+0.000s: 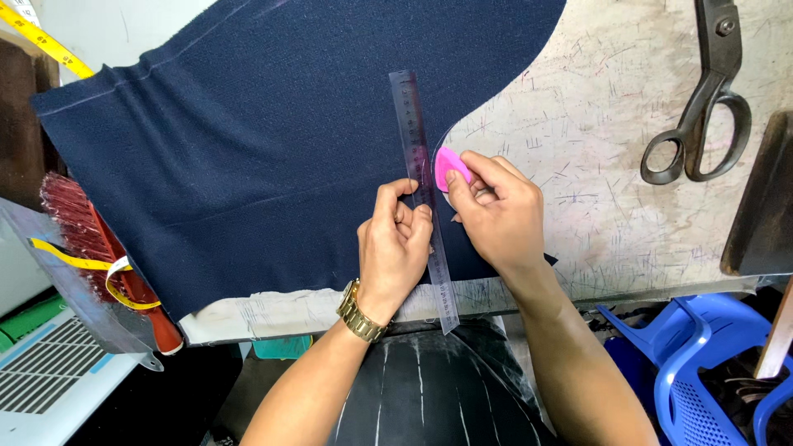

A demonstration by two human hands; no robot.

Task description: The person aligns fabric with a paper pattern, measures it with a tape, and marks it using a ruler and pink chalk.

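Note:
A dark navy cloth (248, 140) lies spread over a scratched white table (611, 165). A clear plastic ruler (410, 116) rests on the cloth near its curved right edge. My left hand (392, 248), with a gold watch on the wrist, presses down on the ruler with its fingertips. My right hand (496, 215) pinches a pink tailor's chalk (448, 165) just right of the ruler, its edge touching the cloth.
Large dark metal scissors (706, 107) lie at the table's upper right. A red brush (99, 248) and a yellow tape measure (83, 264) sit at the left edge. A blue plastic chair (694, 363) stands at lower right. A dark wooden block (764, 198) is at the right edge.

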